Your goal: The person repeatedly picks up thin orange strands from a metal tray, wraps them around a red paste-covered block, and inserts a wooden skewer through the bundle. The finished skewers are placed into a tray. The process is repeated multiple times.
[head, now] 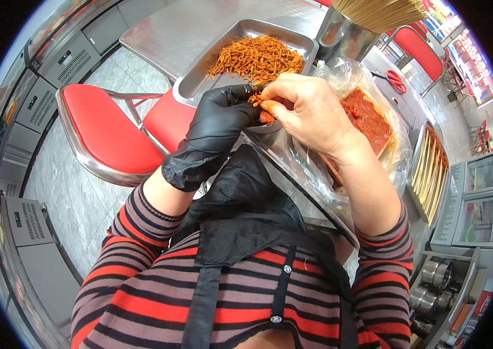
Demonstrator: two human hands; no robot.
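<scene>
My left hand [217,124], in a black glove, holds a small red, sauce-coated food piece [266,117] between thumb and fingers. My bare right hand [314,111] meets it there, its thumb and forefinger pinching a few orange seasoned strands [255,99] over the piece. Just beyond both hands, a steel tray [192,85] holds a heap of similar strands [259,56]. Under and beside my right forearm, an opened clear plastic bag [397,131] surrounds a slab of red sauced food [366,120]. My fingers partly hide the held piece.
A steel canister [344,39] of bamboo skewers [379,13] stands behind the bag. Red-handled scissors [397,82] lie to its right. Farther right, a tray holds loaded skewers [430,179]. A red folding chair [107,131] stands at left, beside the steel table [159,37].
</scene>
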